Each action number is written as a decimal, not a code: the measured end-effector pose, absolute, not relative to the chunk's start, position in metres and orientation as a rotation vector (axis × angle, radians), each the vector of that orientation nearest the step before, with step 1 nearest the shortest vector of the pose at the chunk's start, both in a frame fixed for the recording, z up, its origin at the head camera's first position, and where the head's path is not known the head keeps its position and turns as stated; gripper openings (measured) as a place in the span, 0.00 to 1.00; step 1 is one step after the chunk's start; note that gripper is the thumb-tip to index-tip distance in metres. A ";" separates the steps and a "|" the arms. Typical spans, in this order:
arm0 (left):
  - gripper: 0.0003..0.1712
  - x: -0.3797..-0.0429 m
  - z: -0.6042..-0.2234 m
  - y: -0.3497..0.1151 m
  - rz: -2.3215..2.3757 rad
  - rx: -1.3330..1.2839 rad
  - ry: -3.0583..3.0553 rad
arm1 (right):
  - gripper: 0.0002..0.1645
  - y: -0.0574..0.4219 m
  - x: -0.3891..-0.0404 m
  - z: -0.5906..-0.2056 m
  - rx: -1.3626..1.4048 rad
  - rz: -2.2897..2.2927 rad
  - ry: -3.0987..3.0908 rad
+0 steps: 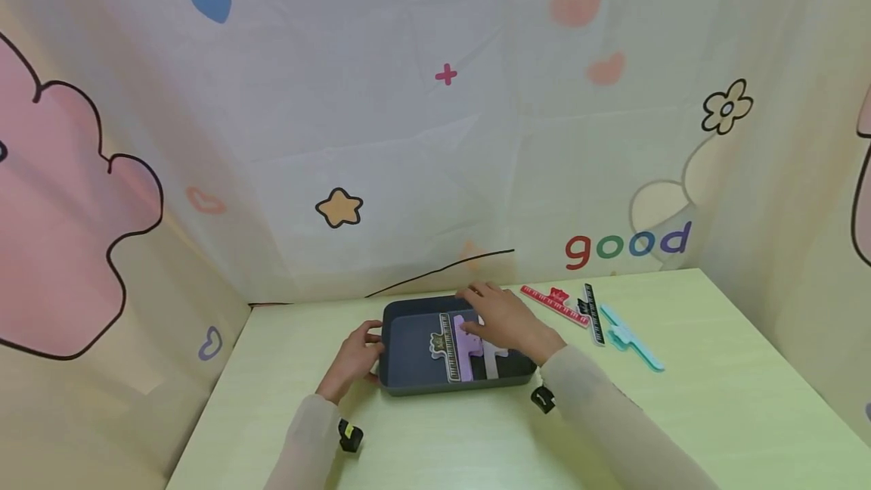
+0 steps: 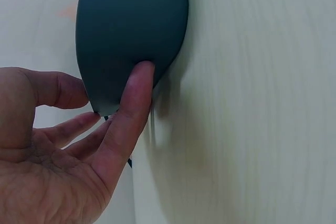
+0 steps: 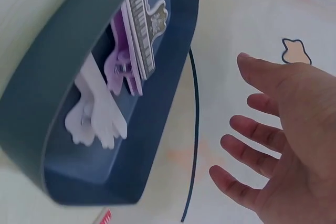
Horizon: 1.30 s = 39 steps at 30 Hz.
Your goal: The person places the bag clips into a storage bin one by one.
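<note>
A dark grey tray (image 1: pixel 415 386) sits on the table. My left hand (image 1: pixel 354 358) grips its left end; in the left wrist view, the thumb (image 2: pixel 137 85) presses the outer wall while other fingers reach the rim. Inside lie a clip with a piano-key pattern (image 1: pixel 447 346), a purple clip (image 1: pixel 465 354) and a white clip (image 3: pixel 97 111), side by side toward the right. Above the tray's back right part is my right hand (image 1: pixel 506 316), its fingers spread loosely and holding nothing. It partly covers the purple and white clips in the head view.
Right of the tray lie a red piano-key clip (image 1: pixel 554 305), a black piano-key clip (image 1: pixel 594 316) and a turquoise clip (image 1: pixel 633 339). A printed cloth (image 1: pixel 408 134) hangs behind the pale table (image 1: pixel 435 445) and along both sides.
</note>
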<state>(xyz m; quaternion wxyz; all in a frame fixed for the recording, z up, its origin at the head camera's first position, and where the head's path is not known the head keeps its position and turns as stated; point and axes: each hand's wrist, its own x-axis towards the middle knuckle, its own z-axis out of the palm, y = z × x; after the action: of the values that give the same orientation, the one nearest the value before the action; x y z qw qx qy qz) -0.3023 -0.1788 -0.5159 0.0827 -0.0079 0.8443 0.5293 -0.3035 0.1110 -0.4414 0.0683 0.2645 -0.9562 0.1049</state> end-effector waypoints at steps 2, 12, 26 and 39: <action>0.31 -0.302 -0.516 -0.179 1.575 -0.021 2.530 | 0.34 0.117 -0.303 -0.439 0.770 0.322 -2.880; 0.30 -0.303 -0.517 -0.178 1.564 -0.020 2.534 | 0.35 0.145 -0.300 -0.425 0.713 0.319 -2.859; 0.31 -0.303 -0.517 -0.179 1.557 -0.033 2.537 | 0.35 0.202 -0.294 -0.419 0.691 0.273 -2.796; 0.30 -0.303 -0.517 -0.179 1.547 -0.029 2.531 | 0.35 0.249 -0.295 -0.416 0.611 0.269 -2.838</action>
<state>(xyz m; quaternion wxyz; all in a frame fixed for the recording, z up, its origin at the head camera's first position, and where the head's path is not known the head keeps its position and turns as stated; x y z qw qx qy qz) -0.3034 -0.1786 -0.5166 0.0874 -0.0097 0.8499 0.5196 -0.2949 0.2492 -0.4157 0.1126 0.2081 -0.9673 0.0916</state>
